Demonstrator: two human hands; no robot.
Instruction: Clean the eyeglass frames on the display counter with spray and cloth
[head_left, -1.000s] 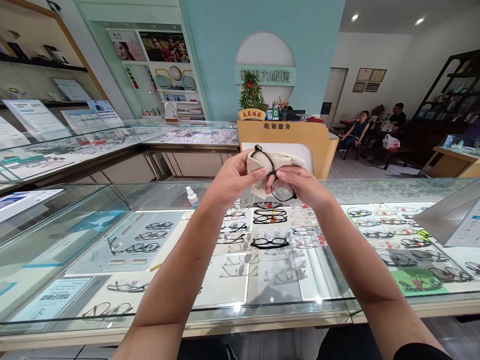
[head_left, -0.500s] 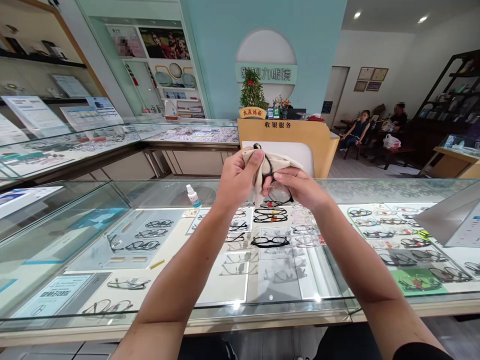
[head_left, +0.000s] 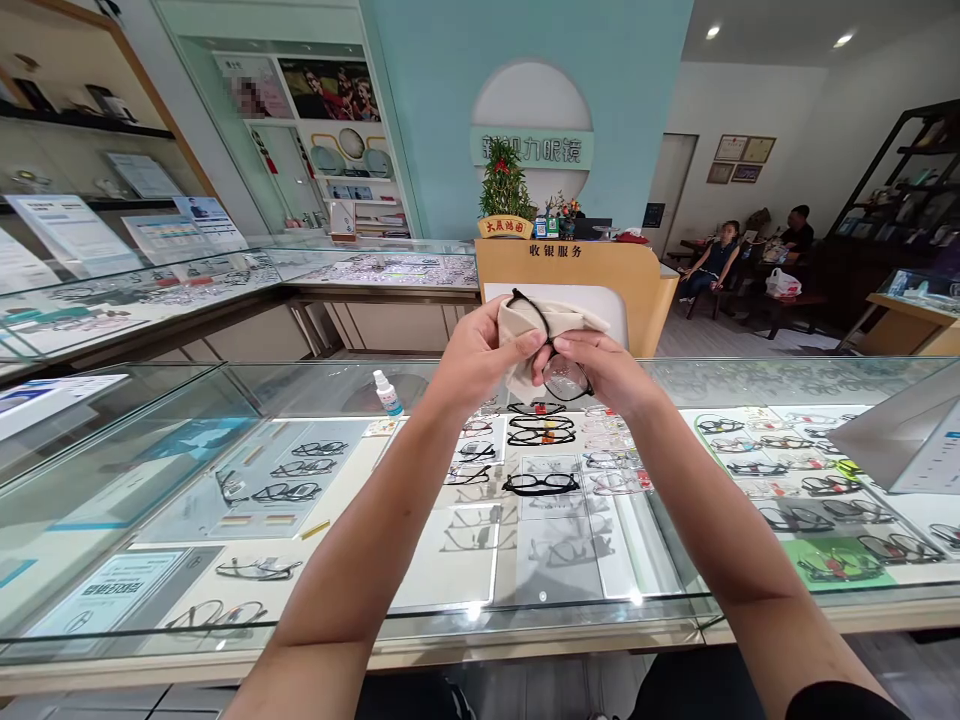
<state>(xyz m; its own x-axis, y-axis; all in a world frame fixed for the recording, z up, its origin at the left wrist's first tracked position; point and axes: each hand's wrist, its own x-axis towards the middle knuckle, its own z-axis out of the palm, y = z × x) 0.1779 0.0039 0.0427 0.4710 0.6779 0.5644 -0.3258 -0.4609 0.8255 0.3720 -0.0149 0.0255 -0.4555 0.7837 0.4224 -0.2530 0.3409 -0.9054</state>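
Above the glass counter, both hands hold a pair of black-rimmed eyeglasses (head_left: 568, 377) and a cream cloth (head_left: 523, 318). My left hand (head_left: 480, 350) is closed on the cloth, its thumb pressing it around one lens near the nose bridge. My right hand (head_left: 600, 368) pinches the frame near the bridge, with the other clear lens showing below its fingers. Part of the cloth drapes behind the frame, over to the right hand. The fingers behind the cloth are mostly hidden.
The glass display counter (head_left: 420, 630) spans the foreground, with several eyeglasses (head_left: 541, 484) inside. A white spray bottle (head_left: 387, 393) stands on its top at the left. A white sign (head_left: 911, 430) stands at the right. Beyond is a wooden cashier desk (head_left: 637, 290); two people sit back right.
The left thumb has slid down and right toward the bridge, baring more of the upper black rim. The eyeglasses have tilted slightly, and the exposed lens sits a little farther right.
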